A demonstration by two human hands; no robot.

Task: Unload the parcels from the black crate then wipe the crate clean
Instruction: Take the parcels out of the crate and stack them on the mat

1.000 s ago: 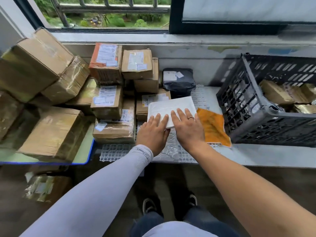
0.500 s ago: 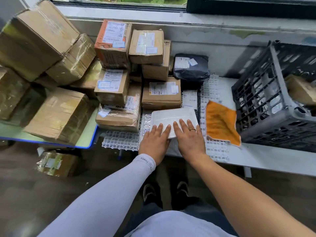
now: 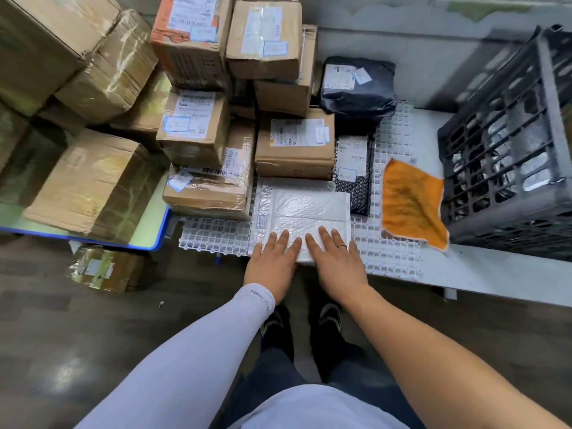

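Note:
A white padded mailer [image 3: 305,213] lies flat on the white plastic grid mat [image 3: 393,252], in front of a brown box [image 3: 294,144]. My left hand [image 3: 274,264] and my right hand [image 3: 335,263] rest side by side on the mailer's near edge, fingers straight and flat. The black crate [image 3: 507,156] stands at the right on the white table; its inside is mostly cut off by the frame edge. An orange cloth [image 3: 411,202] lies on the mat between the mailer and the crate.
Stacked cardboard parcels [image 3: 192,125] fill the left and back, with a black poly bag [image 3: 357,85] and a dark bubble mailer [image 3: 353,174] behind. One taped parcel [image 3: 105,267] lies on the floor under the blue-edged table [image 3: 148,239].
Both hands have lowered the white mailer onto the mat in front of the brown box. The camera has tilted down, so the window and most of the crate have left the view.

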